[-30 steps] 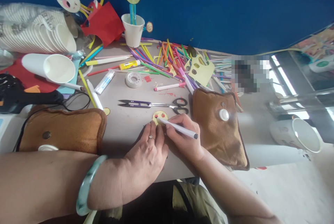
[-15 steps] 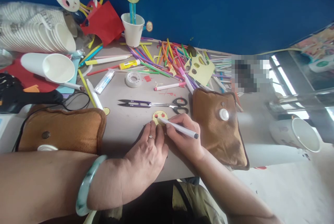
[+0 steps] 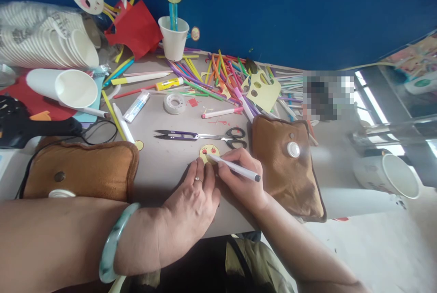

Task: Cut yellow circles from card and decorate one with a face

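A small yellow paper disc [image 3: 213, 149] with two red eyes and drawn lashes lies flat on the table. My left hand [image 3: 194, 197] rests its outstretched fingertips on the disc's lower edge and covers that part. In my right hand [image 3: 244, 174] is a white marker [image 3: 239, 169] with a black end, gripped like a pencil. Its tip meets the disc near the left eye. Just beyond the disc lies a pair of scissors [image 3: 235, 138] beside purple thread snips [image 3: 175, 135].
Brown plush pouches [image 3: 82, 165] flank my hands. Behind lie a tape roll [image 3: 175, 103], a glue stick [image 3: 170, 84], and many coloured sticks [image 3: 218, 72]. A white cup [image 3: 174, 40] holds a paper face on straws. Stacked paper cups [image 3: 48, 40] and a black glue gun [image 3: 37, 124] stand left.
Almost nothing differs. The marker and both hands stay at the disc, with only a very slight shift of the right hand.
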Demonstrator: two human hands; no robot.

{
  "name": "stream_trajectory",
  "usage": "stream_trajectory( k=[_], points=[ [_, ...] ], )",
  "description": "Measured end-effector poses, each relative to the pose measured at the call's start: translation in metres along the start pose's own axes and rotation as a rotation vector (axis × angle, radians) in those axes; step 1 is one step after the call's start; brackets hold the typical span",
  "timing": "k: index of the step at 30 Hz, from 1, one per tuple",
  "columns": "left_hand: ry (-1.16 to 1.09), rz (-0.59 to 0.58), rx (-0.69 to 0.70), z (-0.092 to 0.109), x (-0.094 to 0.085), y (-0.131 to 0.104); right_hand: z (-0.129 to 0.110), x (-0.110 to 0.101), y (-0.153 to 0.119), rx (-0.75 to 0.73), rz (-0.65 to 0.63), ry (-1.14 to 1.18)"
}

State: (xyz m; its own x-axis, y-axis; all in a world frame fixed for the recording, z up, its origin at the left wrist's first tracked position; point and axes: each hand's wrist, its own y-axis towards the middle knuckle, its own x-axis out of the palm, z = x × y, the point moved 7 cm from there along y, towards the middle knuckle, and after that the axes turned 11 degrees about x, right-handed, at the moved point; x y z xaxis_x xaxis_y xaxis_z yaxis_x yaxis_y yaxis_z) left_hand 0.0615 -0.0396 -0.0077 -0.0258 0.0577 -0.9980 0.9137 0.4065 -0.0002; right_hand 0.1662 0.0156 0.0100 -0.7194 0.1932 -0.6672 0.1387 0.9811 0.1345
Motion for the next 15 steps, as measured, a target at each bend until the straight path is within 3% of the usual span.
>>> stream_trajectory(
  k=[15],
  points=[
    [0.022,0.034,-0.002,0.0014,-0.0007,-0.0022,0.0011,0.0006,-0.0004,-0.01,-0.002,-0.006]
  ],
)
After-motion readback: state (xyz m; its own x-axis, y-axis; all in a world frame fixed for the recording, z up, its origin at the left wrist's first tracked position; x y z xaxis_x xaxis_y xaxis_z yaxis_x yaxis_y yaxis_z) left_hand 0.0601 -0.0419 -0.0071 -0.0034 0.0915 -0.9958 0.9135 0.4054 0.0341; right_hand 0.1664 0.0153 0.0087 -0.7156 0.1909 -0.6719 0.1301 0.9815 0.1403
